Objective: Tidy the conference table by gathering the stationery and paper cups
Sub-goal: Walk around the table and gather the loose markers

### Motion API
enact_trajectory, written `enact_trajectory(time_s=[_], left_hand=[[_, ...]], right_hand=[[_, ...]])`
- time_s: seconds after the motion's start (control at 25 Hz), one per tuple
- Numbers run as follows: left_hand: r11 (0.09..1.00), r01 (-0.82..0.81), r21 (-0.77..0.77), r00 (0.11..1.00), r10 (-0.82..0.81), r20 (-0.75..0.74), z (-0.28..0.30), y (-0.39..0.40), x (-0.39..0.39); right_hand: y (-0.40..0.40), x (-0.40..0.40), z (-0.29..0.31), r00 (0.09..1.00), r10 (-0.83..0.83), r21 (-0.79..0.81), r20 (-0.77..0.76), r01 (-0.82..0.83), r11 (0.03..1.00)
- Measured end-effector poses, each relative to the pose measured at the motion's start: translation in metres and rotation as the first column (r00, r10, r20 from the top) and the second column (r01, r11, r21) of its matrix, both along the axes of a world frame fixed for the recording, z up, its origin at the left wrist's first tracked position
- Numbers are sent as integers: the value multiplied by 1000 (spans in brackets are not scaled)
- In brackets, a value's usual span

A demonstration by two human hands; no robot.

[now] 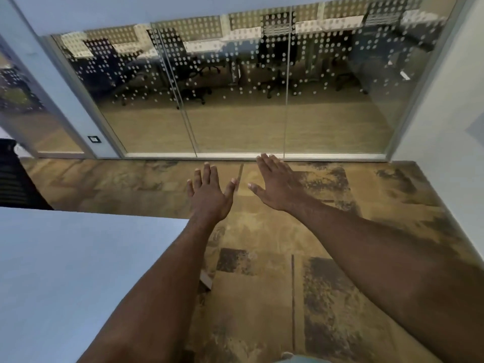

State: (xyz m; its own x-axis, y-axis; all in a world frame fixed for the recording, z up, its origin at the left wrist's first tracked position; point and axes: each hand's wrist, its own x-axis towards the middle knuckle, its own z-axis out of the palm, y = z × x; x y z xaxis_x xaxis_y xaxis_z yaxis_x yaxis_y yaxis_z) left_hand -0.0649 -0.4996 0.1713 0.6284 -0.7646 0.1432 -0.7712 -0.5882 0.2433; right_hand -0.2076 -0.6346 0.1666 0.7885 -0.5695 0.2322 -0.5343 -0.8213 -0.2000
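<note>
Both arms are stretched out in front of me over the carpet. My left hand [209, 195] is flat, palm down, fingers spread, holding nothing. My right hand [277, 183] is beside it, a little farther forward, also flat with fingers apart and holding nothing. The white conference table [65, 271] fills the lower left; the part I see has a bare top. No stationery or paper cups are in view.
A glass partition [235, 100] with a dotted pattern stands ahead, with office chairs and desks behind it. Brown patterned carpet [262, 271] covers the floor. A dark chair [13, 179] is at the left edge. A white wall [450, 113] closes the right side.
</note>
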Motion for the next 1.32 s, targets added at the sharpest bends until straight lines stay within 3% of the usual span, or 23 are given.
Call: enact_trajectory(time_s=[0.36,0.52,0.76,1.12,1.32], left_hand=[[984,-178,28,982,179,-66,-25,-142,151],[960,-273,62,954,278,-109,-43,-212,277],[923,-378,72,913,385,-133,-48,-258,397],[761,-646,53,751,647,-133,-81,-289,612],[642,-765,57,631,764,-135,-68,-295,726]], right_hand=[[-156,178,-34,984,178,50,-6,-178,983],[-237,317,-43,961,273,80,-52,-269,960],[-293,453,-35,911,407,56,-71,-404,913],[-338,721,-59,759,649,119,-43,-642,758],[-349,875,-52,636,768,135,-72,-757,640]])
